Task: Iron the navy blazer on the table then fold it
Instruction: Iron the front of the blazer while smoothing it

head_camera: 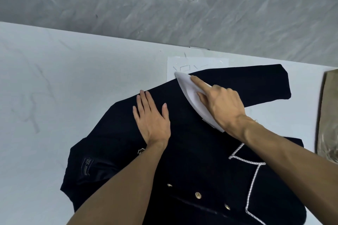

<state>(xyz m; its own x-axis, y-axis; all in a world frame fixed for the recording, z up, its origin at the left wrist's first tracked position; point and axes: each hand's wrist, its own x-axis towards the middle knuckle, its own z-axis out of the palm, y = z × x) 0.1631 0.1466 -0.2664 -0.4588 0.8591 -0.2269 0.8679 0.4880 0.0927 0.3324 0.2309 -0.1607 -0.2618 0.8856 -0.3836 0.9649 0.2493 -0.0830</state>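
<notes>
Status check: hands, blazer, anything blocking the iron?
Left hand flat, pressing the navy blazer. Right hand grips the white iron on the sleeve. Blazer spread on the table, not folded. Past the iron's nose: a white sheet.

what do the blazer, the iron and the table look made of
Blazer: matte navy woven cloth, white braided trim, shiny gold buttons, likely metal. Iron: smooth white shell, probably plastic. Table: pale, slightly glossy top with faint grey veins, marble or a marble-look.

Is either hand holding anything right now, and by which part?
The right hand grips the white iron from above at its rear half, forefinger stretched toward the tip. The left hand holds nothing; it lies flat on the navy blazer.
</notes>
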